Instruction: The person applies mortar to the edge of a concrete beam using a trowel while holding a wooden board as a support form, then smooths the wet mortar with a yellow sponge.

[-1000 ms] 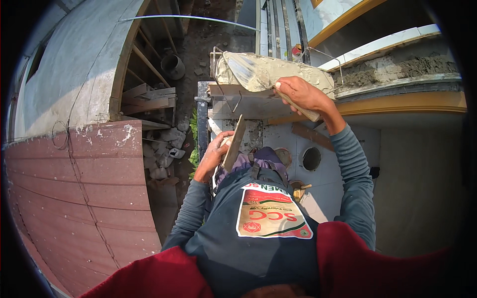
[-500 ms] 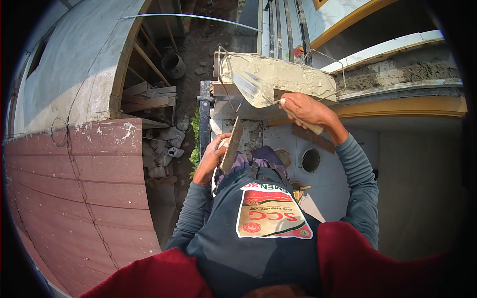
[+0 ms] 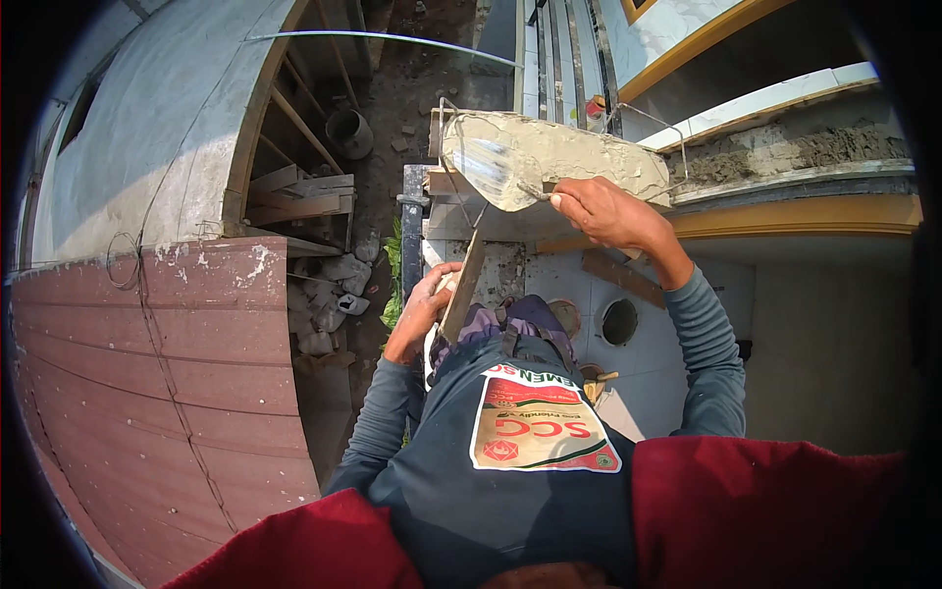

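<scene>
My right hand [image 3: 606, 214] is closed round the handle of a trowel [image 3: 488, 175], most of the handle hidden by my fingers. Its shiny, mortar-smeared blade lies against the left part of a pale, wet mortar layer [image 3: 589, 152] on top of a ledge. In my left hand [image 3: 420, 306] is a flat float [image 3: 462, 283], held on edge below the ledge with its thin side toward me. The fingers wrap its grip behind the board. Bent wire clamps [image 3: 681, 157] stand at both ends of the mortar, over boards [image 3: 446, 183] along its edge.
Beneath the ledge is a tiled surface with a round hole [image 3: 618, 321]. A black metal post [image 3: 412, 226] rises left of the ledge. Farther left are a reddish corrugated sheet [image 3: 157, 344], a bucket [image 3: 349, 133] and scrap bags [image 3: 339, 285]. Rough grey mortar [image 3: 844, 145] continues right.
The trowel blade has slid slightly left over the mortar and lies flatter. My right wrist has turned, hiding more of the handle. The left hand keeps the float nearly still; the whole view has shifted slightly.
</scene>
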Action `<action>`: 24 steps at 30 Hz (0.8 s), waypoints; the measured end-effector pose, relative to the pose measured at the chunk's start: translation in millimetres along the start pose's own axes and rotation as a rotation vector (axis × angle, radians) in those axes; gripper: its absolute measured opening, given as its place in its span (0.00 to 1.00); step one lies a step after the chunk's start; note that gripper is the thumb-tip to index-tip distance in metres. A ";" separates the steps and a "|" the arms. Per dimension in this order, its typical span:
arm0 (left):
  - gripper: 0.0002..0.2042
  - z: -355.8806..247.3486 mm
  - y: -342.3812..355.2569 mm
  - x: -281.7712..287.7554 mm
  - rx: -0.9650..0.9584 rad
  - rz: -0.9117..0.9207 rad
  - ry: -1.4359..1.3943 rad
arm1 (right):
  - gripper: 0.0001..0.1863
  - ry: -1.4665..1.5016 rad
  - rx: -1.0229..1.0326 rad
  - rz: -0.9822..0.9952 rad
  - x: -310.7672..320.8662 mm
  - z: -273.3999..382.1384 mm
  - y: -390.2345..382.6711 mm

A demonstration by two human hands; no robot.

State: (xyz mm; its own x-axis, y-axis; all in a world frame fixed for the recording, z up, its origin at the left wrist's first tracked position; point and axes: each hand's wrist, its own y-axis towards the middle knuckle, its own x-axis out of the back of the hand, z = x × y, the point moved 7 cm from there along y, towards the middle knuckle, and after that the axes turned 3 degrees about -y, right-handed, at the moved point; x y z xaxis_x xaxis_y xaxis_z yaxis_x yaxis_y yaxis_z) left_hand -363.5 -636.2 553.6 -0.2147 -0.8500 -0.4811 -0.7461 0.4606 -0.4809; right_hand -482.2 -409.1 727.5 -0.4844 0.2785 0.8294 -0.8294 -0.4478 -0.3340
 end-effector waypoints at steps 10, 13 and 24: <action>0.21 6.0 -7.1 10.4 -0.053 -0.001 -0.012 | 0.23 0.117 -0.233 0.117 10.3 3.9 17.7; 0.22 5.6 -6.7 10.6 -0.036 0.003 -0.016 | 0.22 0.149 -0.268 0.117 7.5 -0.3 14.8; 0.21 3.4 -5.7 10.6 -0.064 0.052 -0.029 | 0.20 0.101 -0.315 0.034 13.2 -12.8 -26.9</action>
State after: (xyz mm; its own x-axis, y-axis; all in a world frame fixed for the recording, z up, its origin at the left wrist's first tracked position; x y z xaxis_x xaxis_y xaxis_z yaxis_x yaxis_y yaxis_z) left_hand -359.4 -647.0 548.8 -0.2366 -0.8173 -0.5254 -0.7734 0.4858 -0.4073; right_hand -469.9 -382.5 741.7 -0.5257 0.3575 0.7719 -0.8498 -0.1784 -0.4960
